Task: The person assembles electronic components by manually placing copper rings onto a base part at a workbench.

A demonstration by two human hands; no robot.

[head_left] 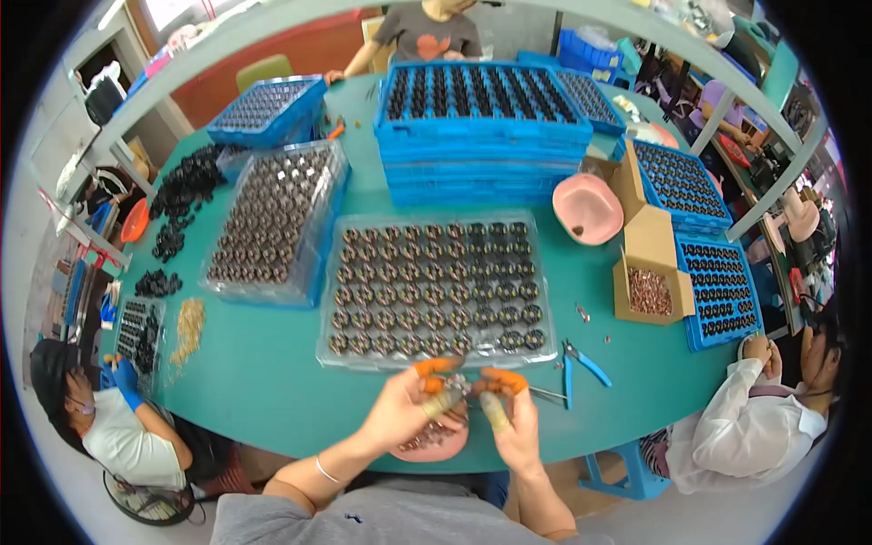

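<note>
Close to the table's front edge, my left hand [413, 400] and my right hand [511, 420] meet with fingertips pinched around a small round dark part [457, 384]. Its details are blurred and partly covered by my fingers. Orange and pale finger covers sit on several fingertips of both hands. Just beyond them lies a clear plastic tray [324, 350] with rows of round black parts. Those on its left show copper-coloured pieces; those on its right look plainer and darker. One gap shows in its front row. Under my hands, a pink bowl [434, 454] holds small copper-coloured pieces.
Blue-handled pliers [586, 365] lie right of my hands. Beyond stand an open cardboard box [647, 316] of copper-coloured pieces, a pink basin [589, 211] and stacked blue crates [481, 145]. A filled tray [272, 218] is at left. Co-workers sit left, right and opposite.
</note>
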